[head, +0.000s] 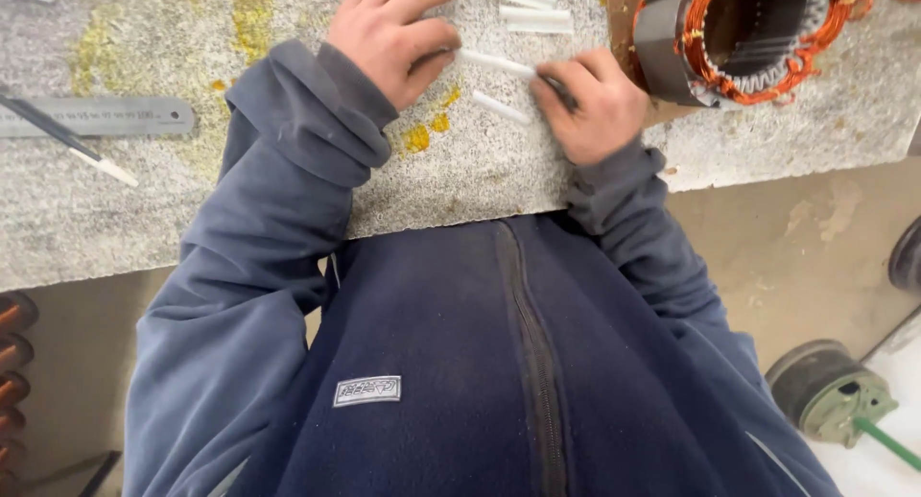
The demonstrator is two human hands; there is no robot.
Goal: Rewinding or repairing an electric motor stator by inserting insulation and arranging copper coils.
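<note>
My left hand (391,35) pinches one end of a thin white strip (496,63) on the grey stone worktop (115,200). The strip's other end lies under my right hand (593,102), which grips a thin dark tool against it. A second short white strip (499,106) lies just below, between the two hands. Several more white strips (530,6) sit in a loose pile just beyond my hands. A motor stator with copper windings (743,38) stands at the far right of the worktop, close to my right hand.
A steel ruler (96,116) lies at the left of the worktop with a thin dark-handled tool (67,140) across it. Yellow stains mark the stone. On the floor stand a round green-and-black motor part (833,393) at the right and copper coils (13,363) at the left.
</note>
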